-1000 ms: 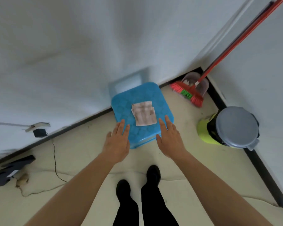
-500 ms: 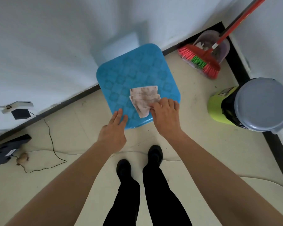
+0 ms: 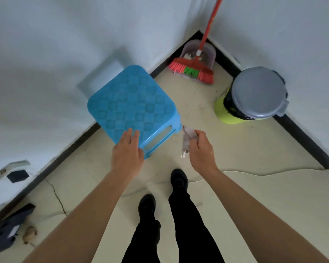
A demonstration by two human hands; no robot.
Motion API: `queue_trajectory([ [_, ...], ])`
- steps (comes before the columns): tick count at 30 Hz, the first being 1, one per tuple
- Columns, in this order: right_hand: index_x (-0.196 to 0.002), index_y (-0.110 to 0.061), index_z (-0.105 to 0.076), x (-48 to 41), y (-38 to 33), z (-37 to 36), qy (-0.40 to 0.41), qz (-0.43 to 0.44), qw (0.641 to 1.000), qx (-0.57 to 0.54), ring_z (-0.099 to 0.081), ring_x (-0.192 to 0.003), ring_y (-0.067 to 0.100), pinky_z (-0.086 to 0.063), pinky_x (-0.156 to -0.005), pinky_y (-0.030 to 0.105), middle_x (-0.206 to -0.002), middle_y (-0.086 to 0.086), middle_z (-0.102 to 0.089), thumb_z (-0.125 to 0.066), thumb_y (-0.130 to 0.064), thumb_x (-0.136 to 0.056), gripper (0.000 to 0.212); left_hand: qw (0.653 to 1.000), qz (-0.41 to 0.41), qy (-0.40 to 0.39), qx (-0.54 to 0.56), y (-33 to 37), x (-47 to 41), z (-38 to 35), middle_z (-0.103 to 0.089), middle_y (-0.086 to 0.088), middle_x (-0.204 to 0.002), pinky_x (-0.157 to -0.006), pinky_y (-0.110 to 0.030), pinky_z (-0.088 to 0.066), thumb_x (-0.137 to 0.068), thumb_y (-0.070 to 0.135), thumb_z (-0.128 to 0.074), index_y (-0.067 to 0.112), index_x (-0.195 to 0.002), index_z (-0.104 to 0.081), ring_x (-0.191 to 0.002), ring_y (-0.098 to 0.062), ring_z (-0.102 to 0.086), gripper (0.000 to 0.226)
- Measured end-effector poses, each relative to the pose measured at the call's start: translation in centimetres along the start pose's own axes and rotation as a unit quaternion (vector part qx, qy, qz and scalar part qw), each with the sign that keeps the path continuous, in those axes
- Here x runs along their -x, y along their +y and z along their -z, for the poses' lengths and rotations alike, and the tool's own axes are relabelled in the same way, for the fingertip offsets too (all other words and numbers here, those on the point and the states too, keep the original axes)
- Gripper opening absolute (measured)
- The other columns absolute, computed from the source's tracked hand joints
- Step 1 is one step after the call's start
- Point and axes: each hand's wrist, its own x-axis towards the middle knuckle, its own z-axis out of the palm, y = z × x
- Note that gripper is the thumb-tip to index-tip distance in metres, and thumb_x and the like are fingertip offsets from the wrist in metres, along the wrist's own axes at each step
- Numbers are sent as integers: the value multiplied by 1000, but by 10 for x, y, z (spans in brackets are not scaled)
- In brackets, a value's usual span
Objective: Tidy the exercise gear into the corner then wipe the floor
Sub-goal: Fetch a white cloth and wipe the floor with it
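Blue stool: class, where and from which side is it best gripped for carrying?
Probably the rectangular slot in the near side wall of the blue stool, fingers hooked in from the person's side; the top is too broad and flat to pinch. The left hand lies on the top close by.

Crumpled grey rag dangles pinched in the right hand
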Motion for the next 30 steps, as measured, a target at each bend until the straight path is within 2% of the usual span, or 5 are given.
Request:
queue_trajectory([
  [9,-95,-18,-56,164,-74,144,231,-12,961,-152,-53,-67,5,-40,-59,21,-80,-7,-58,-66,-34,-93,19,943,-290,162,-25,107,95,167,-27,-18,-158,-111,-56,-31,-95,26,-50,11,-150,-34,-146,-36,-26,59],
  [18,-96,-16,-55,400,-75,316,487,28,844,-225,-53,-72,13,-41,-60,26,-80,-5,-57,-66,-31,-93,19,817,-530,217,-65,304,267,295,-19,-13,-162,-115,-57,-24,-99,44,-22,16,-153,-28,-149,-35,-18,61],
  [21,-100,-16,-54,495,-48,354,576,29,787,-219,-54,-71,14,-40,-56,20,-81,-4,-58,-62,-24,-96,12,761,-603,229,-63,362,347,297,-16,-10,-163,-118,-56,-18,-99,50,-13,19,-155,-23,-150,-33,-13,65],
  [26,-114,-32,-61,660,24,380,668,28,711,-219,-66,-85,18,-55,-72,35,-93,-5,-69,-59,-25,-97,18,683,-700,203,-50,423,503,246,-10,-10,-164,-119,-56,-15,-101,52,-10,20,-156,-17,-152,-31,-6,64],
  [30,-88,-22,-64,799,97,361,719,11,651,-244,-63,-70,20,-52,-65,38,-76,1,-65,-59,-22,-96,9,606,-775,172,-47,444,648,180,-8,-11,-164,-119,-56,-12,-100,52,-12,20,-156,-17,-152,-29,-4,65],
])
